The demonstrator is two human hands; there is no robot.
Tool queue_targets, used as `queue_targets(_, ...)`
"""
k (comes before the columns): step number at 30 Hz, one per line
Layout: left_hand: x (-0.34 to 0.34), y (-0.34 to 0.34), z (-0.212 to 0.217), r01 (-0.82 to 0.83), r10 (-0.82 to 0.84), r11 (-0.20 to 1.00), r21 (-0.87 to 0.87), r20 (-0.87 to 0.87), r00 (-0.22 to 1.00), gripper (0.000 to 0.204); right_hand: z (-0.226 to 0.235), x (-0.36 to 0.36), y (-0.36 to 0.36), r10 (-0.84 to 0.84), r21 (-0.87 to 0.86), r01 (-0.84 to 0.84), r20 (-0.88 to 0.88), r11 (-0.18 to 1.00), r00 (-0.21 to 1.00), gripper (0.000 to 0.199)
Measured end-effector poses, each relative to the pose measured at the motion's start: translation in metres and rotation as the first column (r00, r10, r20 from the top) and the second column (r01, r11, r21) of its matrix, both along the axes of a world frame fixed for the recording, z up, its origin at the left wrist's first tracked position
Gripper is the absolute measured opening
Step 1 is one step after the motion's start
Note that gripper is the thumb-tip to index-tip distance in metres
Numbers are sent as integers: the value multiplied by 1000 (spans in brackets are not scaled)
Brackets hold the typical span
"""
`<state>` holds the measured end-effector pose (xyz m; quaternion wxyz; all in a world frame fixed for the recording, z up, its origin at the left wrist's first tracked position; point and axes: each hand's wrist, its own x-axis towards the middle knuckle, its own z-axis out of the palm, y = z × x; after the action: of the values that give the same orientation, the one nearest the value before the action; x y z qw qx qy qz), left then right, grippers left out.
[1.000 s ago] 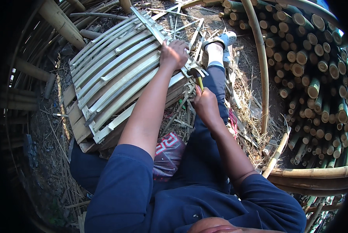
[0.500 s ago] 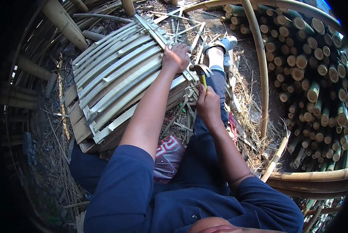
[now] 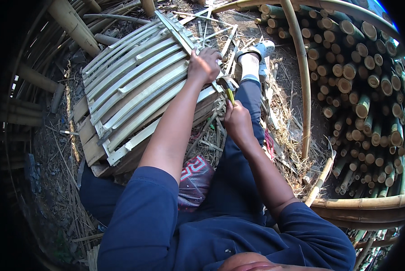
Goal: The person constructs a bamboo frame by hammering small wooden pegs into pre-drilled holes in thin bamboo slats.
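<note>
A curved panel of pale bamboo slats lies over wooden boards at the left front of me. A crosswise bamboo strip runs along the slats' far right ends. My left hand is closed over this strip near its lower end, its fingertips partly hidden. My right hand grips the yellow-green handle of a claw hammer. The hammer's metal head is beside the panel's right corner, just below my left hand; whether it touches the strip, I cannot tell.
Cut bamboo poles are stacked at the right behind an upright bamboo pole. Shavings and split strips litter the ground. My outstretched leg ends in a grey clog. Thick bamboo posts stand at the upper left.
My right hand has shifted slightly left, and the hammer head has come left and down toward the panel's corner. My left hand stays in nearly the same place on the strip.
</note>
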<state>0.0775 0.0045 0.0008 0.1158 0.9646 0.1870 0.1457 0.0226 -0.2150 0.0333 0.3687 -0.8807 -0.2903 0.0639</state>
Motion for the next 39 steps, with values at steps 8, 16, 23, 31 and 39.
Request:
queue_targets(8,-7,5,2,1,-2,1000,-30,-44,999,40,18,-1,-2,-60,167,62,-18,984,998,35)
queue_targets(16,-9,8,0,-22,18,998,-52,-75,997,39,17,-6,4,-81,95,88,-67,992,994,39)
queue_targets(23,-12,1,11,-18,12,999,-43,-145,989,42,66,-7,1,-121,215,119,-2,969,993,35)
queue_targets(31,-7,1,15,-2,-7,999,-55,-150,989,42,15,-3,3,-62,145,67,-37,987,997,39)
queue_targets(39,-3,9,-14,-7,4,1000,20,131,991,30,-11,-5,4,-53,193,50,9,980,999,42)
